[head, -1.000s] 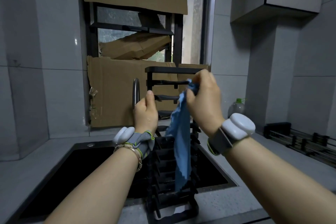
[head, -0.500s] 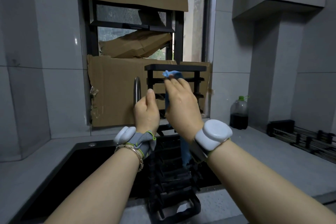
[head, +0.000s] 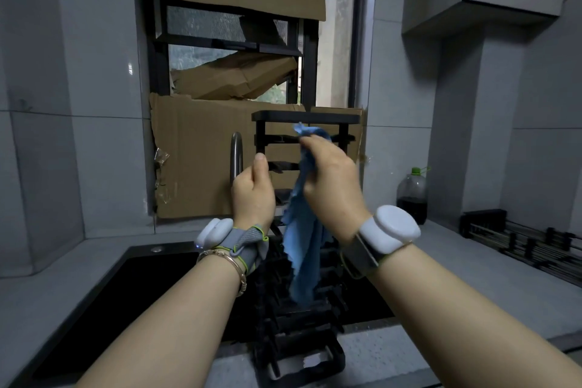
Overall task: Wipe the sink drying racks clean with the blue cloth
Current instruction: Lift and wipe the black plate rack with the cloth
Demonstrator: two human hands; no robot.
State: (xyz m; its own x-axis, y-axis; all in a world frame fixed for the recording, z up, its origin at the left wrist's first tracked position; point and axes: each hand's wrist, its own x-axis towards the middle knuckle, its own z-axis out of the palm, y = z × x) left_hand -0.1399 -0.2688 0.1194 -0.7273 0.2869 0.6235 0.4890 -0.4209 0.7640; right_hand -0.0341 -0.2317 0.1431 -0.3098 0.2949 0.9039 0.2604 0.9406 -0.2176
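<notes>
Rolled the right grip (head: 333, 183) outward at the wrist since half a second before, letting the blue cloth (head: 302, 252) drop back into view as a long tail down the front of the drying rack (head: 283, 334), no longer mostly hidden behind that hand. Kept the cloth's bunched top pinched in curled fingers, with a tuft poking up just under the rack's top bar, against the second rung. Against the frame a full second back, had carried that grip leftward from the rack's right side toward its middle. Left the left grip (head: 252, 192) where it had been, closed round the rack's left upright with thumb raised, steadying the rack stood on end at the near edge of the black sink (head: 94, 293). Seemed midway through wiping the upper rungs side to side, with the lower rungs probably not yet reached. Had not touched the second rack (head: 519, 239) lying flat on the worktop (head: 456, 287) to the right, near a dark bottle (head: 412, 198) by the wall. Ignored the tap (head: 236, 154) and the window cardboard (head: 201, 161) behind.
</notes>
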